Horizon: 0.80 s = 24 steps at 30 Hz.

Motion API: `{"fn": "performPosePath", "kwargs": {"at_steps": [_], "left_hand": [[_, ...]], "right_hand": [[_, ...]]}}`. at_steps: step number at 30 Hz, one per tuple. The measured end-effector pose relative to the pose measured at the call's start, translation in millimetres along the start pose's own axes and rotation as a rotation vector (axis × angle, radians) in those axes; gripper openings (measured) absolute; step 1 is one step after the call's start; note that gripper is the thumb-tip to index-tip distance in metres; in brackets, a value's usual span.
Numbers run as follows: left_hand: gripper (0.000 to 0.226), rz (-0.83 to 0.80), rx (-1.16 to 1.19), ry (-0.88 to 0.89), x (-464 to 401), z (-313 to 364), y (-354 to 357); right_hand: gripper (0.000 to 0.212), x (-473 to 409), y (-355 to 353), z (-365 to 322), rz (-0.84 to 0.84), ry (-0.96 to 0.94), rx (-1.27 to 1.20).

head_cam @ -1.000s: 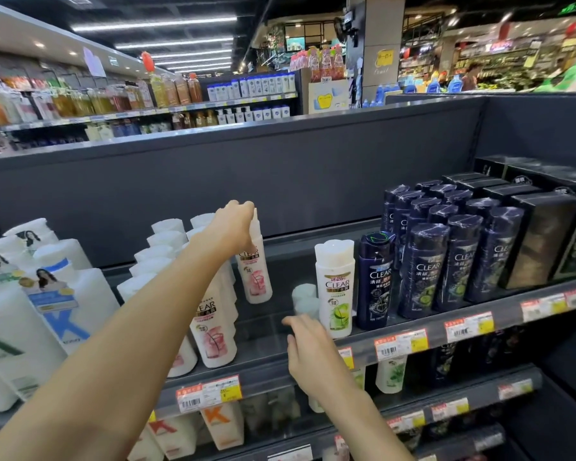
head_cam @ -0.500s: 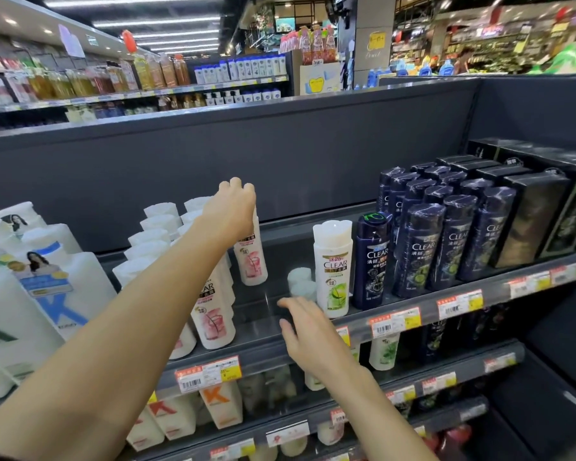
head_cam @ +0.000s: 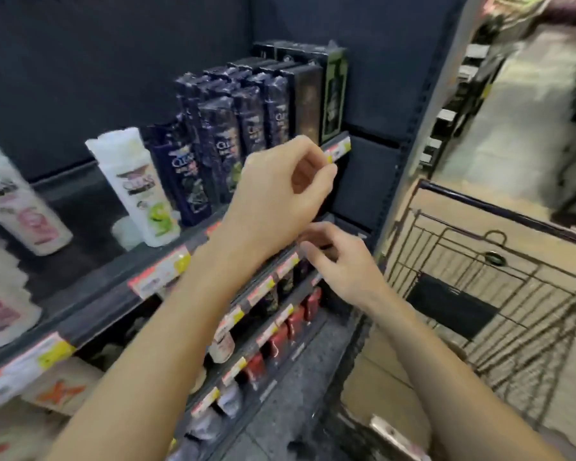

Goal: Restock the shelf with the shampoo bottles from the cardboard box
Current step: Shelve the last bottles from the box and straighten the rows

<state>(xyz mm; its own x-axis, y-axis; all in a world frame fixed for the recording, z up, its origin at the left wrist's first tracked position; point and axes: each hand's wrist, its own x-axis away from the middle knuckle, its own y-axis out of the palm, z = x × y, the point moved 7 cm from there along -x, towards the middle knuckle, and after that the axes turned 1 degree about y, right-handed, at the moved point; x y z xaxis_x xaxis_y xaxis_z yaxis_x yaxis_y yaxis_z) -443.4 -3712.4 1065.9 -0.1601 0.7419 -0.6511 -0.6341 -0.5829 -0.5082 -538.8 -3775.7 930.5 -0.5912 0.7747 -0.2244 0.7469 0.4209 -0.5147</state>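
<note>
The view is motion-blurred. On the shelf [head_cam: 97, 296] a white shampoo bottle with a green label [head_cam: 137, 188] stands beside rows of dark Clear bottles [head_cam: 226, 128]. A white bottle with a pink label [head_cam: 17, 207] stands at the far left. My left hand [head_cam: 280, 194] hovers in front of the shelf's right end with loosely curled fingers that hold nothing. Below it, my right hand [head_cam: 340, 264] is spread and empty, near the lower shelf edge. A tan cardboard box [head_cam: 463, 214] shows behind the wires of a shopping cart [head_cam: 479, 294] on the right.
Black cartons [head_cam: 310, 101] fill the shelf's far right end. Lower shelves carry red bottles [head_cam: 280, 341] and price tags. A dark upright post [head_cam: 409, 134] ends the shelving unit. Beyond it the aisle floor [head_cam: 512, 111] runs away to the right.
My view has swung to the right and down. My left hand has let go of the pink-label bottle and moved right. My right hand has moved right too, toward the cart.
</note>
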Motion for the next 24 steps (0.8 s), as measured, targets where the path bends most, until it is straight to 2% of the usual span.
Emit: {"fn": "performPosePath", "kwargs": {"at_steps": [4, 7, 9, 11, 14, 17, 20, 24], "left_hand": [[0.012, -0.273, 0.314, -0.230, 30, -18, 135], [0.009, -0.495, 0.561, -0.526, 72, -40, 244], [0.014, -0.631, 0.709, -0.785, 116, -50, 316], [0.015, -0.717, 0.773, -1.064, 169, -62, 379], [0.007, -0.741, 0.808, -1.443, 264, -96, 465], [0.011, -0.759, 0.793, -1.718, 353, -135, 526], [0.020, -0.800, 0.595, -1.800, 423, -182, 554], [0.021, -1.055, 0.105, -1.606, 495, -243, 566]], "right_hand": [[0.016, 57, -91, 100, 0.178, 0.251, 0.083], [0.012, 103, -135, 183, 0.298, 0.441, 0.081], [0.009, 132, -143, 241, 0.327, 0.566, 0.085], [0.011, 163, -135, 307, 0.309, 0.713, 0.092], [0.016, 210, -100, 408, 0.193, 0.937, 0.052], [0.024, 248, -61, 482, 0.038, 1.064, 0.043], [0.028, 276, -19, 536, -0.098, 1.166, 0.022], [0.015, 309, 46, 574, -0.470, 1.201, 0.048]]}}
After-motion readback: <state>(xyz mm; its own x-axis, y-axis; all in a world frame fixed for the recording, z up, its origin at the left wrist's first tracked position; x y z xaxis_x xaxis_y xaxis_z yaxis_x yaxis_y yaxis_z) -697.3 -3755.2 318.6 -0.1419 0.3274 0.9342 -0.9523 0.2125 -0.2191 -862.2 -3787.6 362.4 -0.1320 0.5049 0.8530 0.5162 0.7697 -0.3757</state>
